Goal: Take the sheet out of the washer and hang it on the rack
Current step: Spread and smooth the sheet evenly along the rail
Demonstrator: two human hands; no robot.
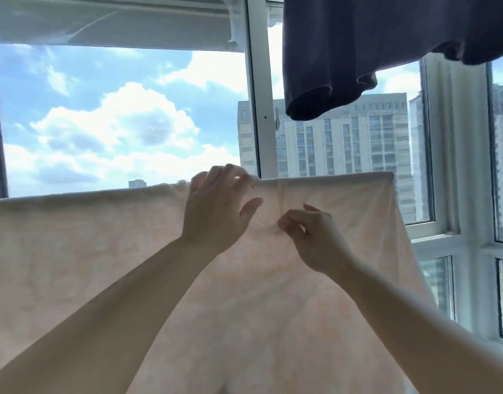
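Sheet point(73, 251) hangs draped across the frame in front of the window point(116, 123). Left hand point(216, 211) at its top edge, fingers spread loose, holding nothing. Right hand point(310, 237) just beside, pinching a fold. Dark garment point(372, 46) hangs above right.

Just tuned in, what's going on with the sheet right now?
A person is hanging the sheet by the window. It is already draped over a line or bar that the fabric hides, its top edge running across the view. The left hand reaches up to that edge, fingers loosely spread. The right hand pinches a fold just below it, apparently straightening the cloth. A dark garment hangs above to the right.
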